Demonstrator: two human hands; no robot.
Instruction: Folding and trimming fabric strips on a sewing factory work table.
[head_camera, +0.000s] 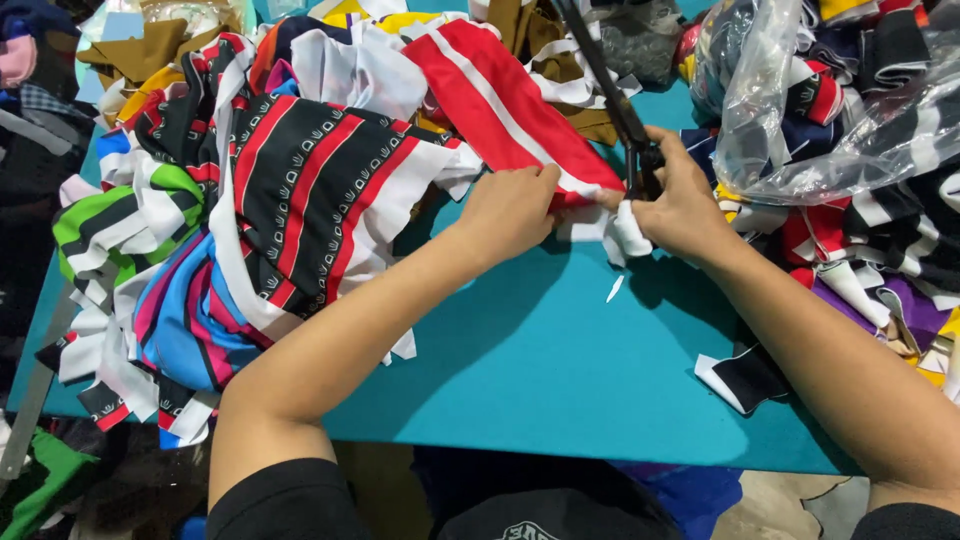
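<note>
Cutting step in hand. The left hand (512, 208) pinches the red and white striped fabric strip (510, 100) flat at its near end, closed on the cloth; the right hand (680, 200) is closed around the black scissors (610, 95), whose blades seem to meet the strip's white edge, though the fingers hide the bite. Continuing calls for steady tension across the cut line. Open teal tabletop (560, 360) lies toward the near edge; fabric piles (250, 200) and a plastic bag (790, 90) crowd both sides.
</note>
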